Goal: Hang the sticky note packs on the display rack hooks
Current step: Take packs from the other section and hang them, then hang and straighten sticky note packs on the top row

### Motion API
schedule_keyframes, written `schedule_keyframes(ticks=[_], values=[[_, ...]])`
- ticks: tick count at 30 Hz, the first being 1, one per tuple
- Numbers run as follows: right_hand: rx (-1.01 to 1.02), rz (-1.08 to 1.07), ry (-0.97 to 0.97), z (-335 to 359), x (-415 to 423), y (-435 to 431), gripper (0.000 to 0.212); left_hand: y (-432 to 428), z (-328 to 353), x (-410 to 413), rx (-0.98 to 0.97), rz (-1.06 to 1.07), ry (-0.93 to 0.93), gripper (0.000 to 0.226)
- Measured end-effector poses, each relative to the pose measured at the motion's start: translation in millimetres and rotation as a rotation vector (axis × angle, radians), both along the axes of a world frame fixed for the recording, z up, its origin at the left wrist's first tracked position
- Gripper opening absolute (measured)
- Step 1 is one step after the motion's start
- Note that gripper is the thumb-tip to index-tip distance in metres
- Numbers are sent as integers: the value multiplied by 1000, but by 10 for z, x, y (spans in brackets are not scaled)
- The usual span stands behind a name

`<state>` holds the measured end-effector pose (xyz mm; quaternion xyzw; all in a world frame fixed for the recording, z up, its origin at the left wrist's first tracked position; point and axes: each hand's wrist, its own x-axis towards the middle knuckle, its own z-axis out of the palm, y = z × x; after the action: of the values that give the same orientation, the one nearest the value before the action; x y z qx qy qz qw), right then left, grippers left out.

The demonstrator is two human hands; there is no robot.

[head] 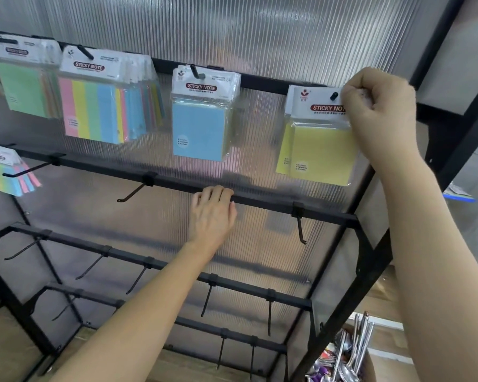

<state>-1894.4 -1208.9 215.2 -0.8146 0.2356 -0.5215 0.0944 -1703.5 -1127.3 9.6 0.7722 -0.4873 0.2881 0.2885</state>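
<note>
- A ribbed, see-through plastic panel [260,28] fills the background.
- A cardboard box [370,365] sits at the lower right, holding shiny metal spoons [355,340] and colourful packets [323,365].
- Wooden floor [177,366] shows along the bottom.

We face a ribbed translucent wall panel [260,28], softly lit. Below us we see wooden flooring [188,365].
</note>
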Motion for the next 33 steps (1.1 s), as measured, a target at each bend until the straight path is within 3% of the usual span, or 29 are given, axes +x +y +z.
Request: schedule_keyframes(ticks=[11,19,25,33], values=[[-62,-239,79,-75,203,-198,20,9,-10,7,-22,-22,-12,38],[-230,-282,-118,-397,195,-53,36,12,-15,25,-2,-26,1,39],[-194,-222,63,-1015,105,304,59,66,-6,-19,4,-6,50,30],[-116,-133,231,-1815,226,748,58,701,-223,-192,18,-18,118,57]])
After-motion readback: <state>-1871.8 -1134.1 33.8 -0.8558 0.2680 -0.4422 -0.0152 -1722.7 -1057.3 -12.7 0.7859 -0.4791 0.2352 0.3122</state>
